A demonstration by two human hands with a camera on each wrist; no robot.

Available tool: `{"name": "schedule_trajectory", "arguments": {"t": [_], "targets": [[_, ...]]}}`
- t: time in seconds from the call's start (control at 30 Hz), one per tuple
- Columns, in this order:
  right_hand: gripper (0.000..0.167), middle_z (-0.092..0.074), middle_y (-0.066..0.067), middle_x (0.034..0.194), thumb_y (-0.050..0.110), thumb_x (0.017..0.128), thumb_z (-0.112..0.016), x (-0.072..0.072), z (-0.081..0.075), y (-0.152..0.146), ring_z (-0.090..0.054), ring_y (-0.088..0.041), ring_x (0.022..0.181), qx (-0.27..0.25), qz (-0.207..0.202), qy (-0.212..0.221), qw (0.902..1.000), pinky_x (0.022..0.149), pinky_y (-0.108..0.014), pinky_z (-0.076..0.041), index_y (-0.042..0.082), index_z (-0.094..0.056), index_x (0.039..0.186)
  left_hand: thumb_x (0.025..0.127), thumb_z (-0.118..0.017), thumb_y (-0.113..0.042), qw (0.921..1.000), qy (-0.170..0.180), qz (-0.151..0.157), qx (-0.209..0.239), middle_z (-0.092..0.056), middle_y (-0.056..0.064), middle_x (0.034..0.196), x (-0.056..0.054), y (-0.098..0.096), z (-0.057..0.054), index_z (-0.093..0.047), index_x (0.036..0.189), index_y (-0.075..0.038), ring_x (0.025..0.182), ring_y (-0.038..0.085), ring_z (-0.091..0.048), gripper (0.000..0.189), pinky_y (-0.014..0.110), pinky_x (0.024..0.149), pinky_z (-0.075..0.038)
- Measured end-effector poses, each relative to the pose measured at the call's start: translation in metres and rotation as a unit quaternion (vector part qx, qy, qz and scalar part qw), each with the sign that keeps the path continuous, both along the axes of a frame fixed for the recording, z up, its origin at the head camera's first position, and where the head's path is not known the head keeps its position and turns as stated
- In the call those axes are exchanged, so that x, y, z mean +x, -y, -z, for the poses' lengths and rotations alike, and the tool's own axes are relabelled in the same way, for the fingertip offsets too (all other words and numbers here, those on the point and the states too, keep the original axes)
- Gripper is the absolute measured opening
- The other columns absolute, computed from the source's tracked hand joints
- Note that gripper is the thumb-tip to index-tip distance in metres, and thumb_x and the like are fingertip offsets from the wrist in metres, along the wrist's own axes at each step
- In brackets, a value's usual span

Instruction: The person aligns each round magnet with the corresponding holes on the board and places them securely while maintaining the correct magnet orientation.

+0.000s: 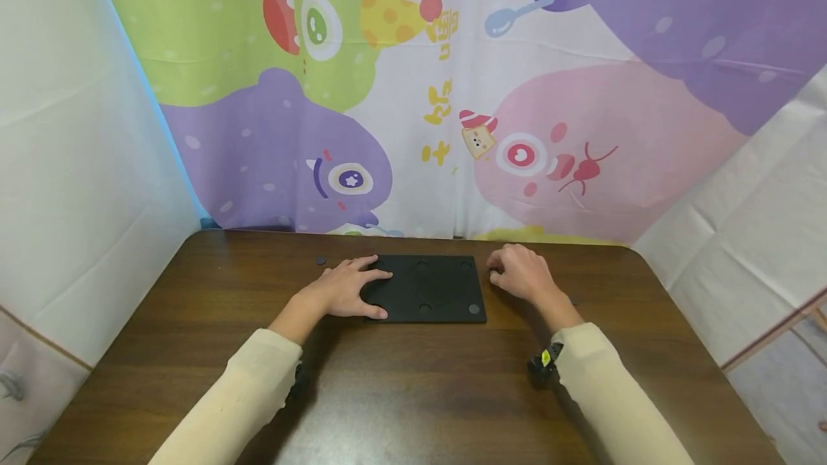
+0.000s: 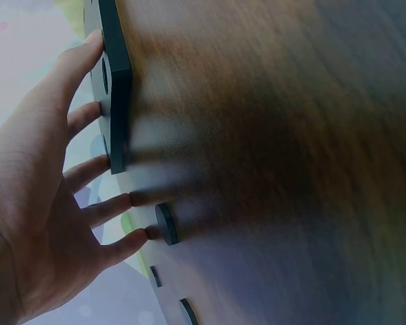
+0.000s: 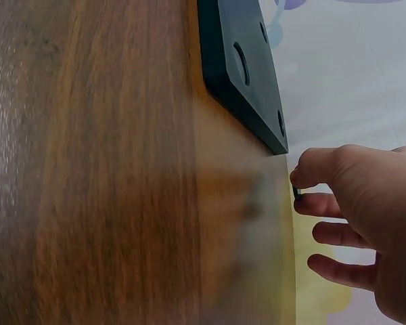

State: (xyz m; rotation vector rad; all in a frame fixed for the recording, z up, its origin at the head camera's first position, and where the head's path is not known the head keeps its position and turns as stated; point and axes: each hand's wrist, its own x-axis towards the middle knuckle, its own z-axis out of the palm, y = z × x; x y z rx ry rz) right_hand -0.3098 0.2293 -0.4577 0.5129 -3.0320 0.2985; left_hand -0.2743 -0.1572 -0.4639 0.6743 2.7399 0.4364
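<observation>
A flat black board [image 1: 446, 285] with round recesses lies on the brown table. One grey disc [image 1: 474, 309] sits in its near right recess. My left hand [image 1: 345, 288] rests with spread fingers on the board's left end; in the left wrist view its thumb touches the board's face [image 2: 108, 101]. Just right of the board, my right hand [image 1: 522, 275] pinches a small dark disc [image 3: 297, 193] between thumb and forefinger, seen nearly edge-on. Its other fingers are loosely bent. The hand hides most of that disc in the head view.
Loose dark discs lie beyond my left hand: one disc [image 1: 320, 260] shows in the head view, and the left wrist view shows a near disc [image 2: 166, 223] with two others. Another disc [image 1: 573, 301] peeks out beside my right wrist. A printed curtain [image 1: 413, 185] hangs behind the table.
</observation>
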Motion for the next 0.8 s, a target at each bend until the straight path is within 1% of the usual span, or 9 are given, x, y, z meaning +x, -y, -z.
{"name": "schedule_trajectory", "arguments": {"t": [0.2,0.5,0.8], "targets": [[0.021,-0.084,-0.007,0.119,0.017,0.098,-0.077,-0.001,0.001,0.003,-0.079,-0.033,0.111,0.000,-0.001,0.001,1.0000,0.087,-0.059,-0.065,0.018,-0.087,0.116,0.097,-0.081,-0.063,1.0000,0.001,-0.001,0.003,-0.027,0.017,0.188,0.000,0.000,0.001,-0.051,0.171,-0.026,0.169,0.056,-0.032,0.088,0.090,0.126,-0.028],[0.023,-0.084,-0.008,0.124,0.018,0.098,-0.077,-0.003,0.000,0.011,-0.079,-0.033,0.115,0.002,-0.004,0.000,1.0000,0.088,-0.059,-0.066,0.018,-0.087,0.119,0.097,-0.081,-0.063,1.0000,0.001,-0.001,0.006,-0.027,0.017,0.188,0.000,0.000,0.001,-0.052,0.170,-0.025,0.169,0.057,-0.032,0.088,0.090,0.125,-0.028],[0.023,-0.085,-0.005,0.123,0.018,0.099,-0.078,-0.006,-0.005,0.015,-0.080,-0.033,0.109,0.004,-0.005,-0.005,1.0000,0.086,-0.057,-0.066,0.018,-0.087,0.120,0.097,-0.081,-0.062,1.0000,-0.003,-0.001,0.004,-0.028,0.018,0.188,0.000,0.000,0.001,-0.052,0.170,-0.026,0.168,0.057,-0.033,0.087,0.090,0.125,-0.029]]}}
